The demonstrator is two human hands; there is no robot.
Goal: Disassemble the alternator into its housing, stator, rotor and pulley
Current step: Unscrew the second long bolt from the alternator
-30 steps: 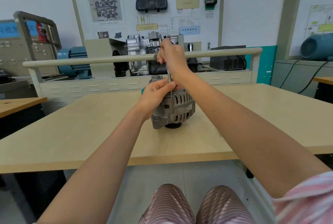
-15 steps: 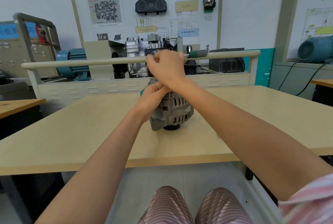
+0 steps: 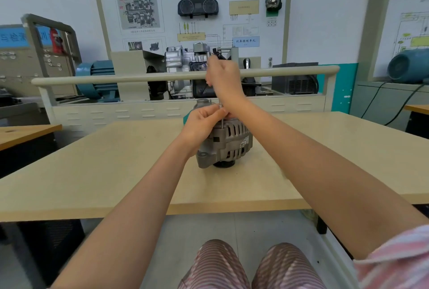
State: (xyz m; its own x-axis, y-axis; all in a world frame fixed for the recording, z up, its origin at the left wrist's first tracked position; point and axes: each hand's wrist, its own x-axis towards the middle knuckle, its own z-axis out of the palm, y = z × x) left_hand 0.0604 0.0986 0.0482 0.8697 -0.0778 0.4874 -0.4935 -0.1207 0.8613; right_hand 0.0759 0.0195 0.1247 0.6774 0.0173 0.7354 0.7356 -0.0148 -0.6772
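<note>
Partly hidden by hands (image 3: 204,123): alternator (image 3: 226,143)

Alternator (image 3: 228,143) dull cast metal; table (image 3: 116,168) matt wood.

Both hands (image 3: 204,123) on upright alternator (image 3: 226,143), tan table (image 3: 116,172)

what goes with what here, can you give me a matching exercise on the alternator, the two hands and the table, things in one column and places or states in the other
Things:
1. alternator
2. left hand
3. right hand
4. table

Places or states:
A. raised above the alternator, gripping a tool with a thin metal shaft
B. stands upright on the table
C. pale wood top, carries the alternator
D. on the alternator's top, fingers at the shaft

Pairs: 1-B, 2-D, 3-A, 4-C
</note>
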